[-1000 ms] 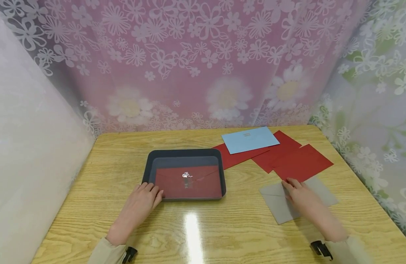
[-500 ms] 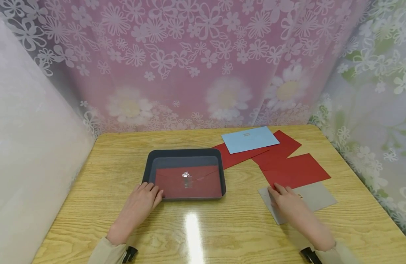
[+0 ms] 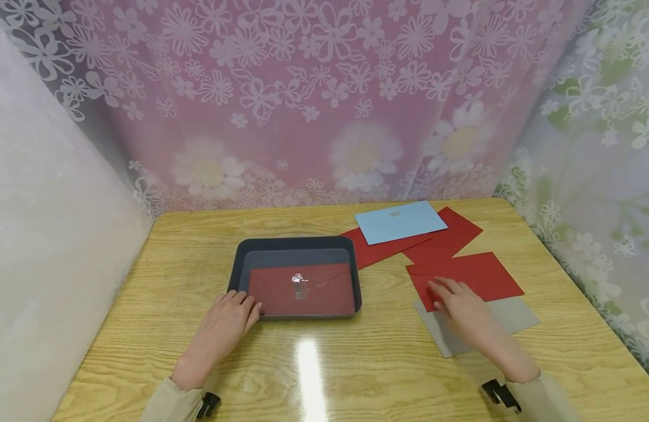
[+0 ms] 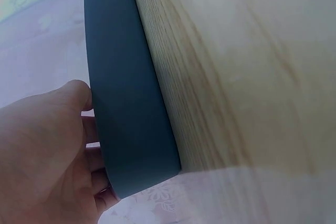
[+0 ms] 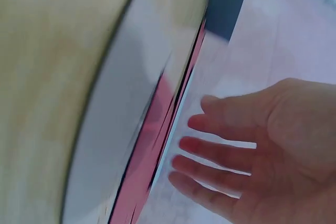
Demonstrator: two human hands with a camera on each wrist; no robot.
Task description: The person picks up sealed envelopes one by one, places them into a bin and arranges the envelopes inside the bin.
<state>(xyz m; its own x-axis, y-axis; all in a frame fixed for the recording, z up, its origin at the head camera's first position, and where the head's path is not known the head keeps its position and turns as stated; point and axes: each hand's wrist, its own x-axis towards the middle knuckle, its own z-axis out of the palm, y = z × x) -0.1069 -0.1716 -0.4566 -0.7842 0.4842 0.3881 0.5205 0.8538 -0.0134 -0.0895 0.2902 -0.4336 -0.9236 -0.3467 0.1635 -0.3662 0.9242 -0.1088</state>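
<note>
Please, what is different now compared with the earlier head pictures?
The red envelope at the right hand moved left and closer, turned slightly, and covers more of the grey envelope. That hand also shifted left; its fingers now hold nothing. The left hand, holding the tray, and the blue envelope stayed as they were.

wood-grain table [image 3: 377, 351] | dark tray [image 3: 298, 258], centre-left | grey envelope [image 3: 509, 316], near right | red envelopes [image 3: 461, 227], right

Across the lower frame, the wood-grained bench [image 3: 377, 363] looks glossy; the dark tray [image 3: 294, 243], smooth and matt; the red envelopes [image 3: 485, 272] at right, matt paper.
</note>
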